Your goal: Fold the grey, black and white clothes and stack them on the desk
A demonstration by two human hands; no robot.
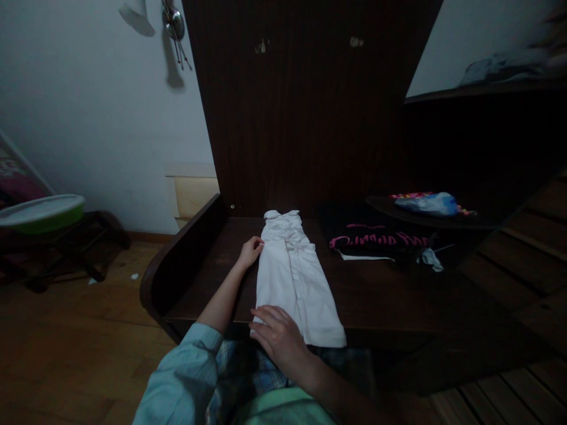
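A white garment [283, 277] of unclear kind lies in a long, narrow folded shape on the dark wooden bench, with creases down its middle and a bunched far end. My left hand [251, 251] is closed in a pinch on its left edge, about halfway up. At the near left corner, my right hand [281, 336] curls its fingers over the cloth and appears to grip that edge; the fingertips are partly hidden. The garment's near end reaches the front edge of the bench.
On the bench [367, 295] to the right lies a dark folded cloth [376, 236] with pink lettering. A small shelf [416, 219] above it holds a blue-and-white packet [427, 204]. A raised armrest [177, 260] bounds the left side. A green basin [44, 215] stands farther left.
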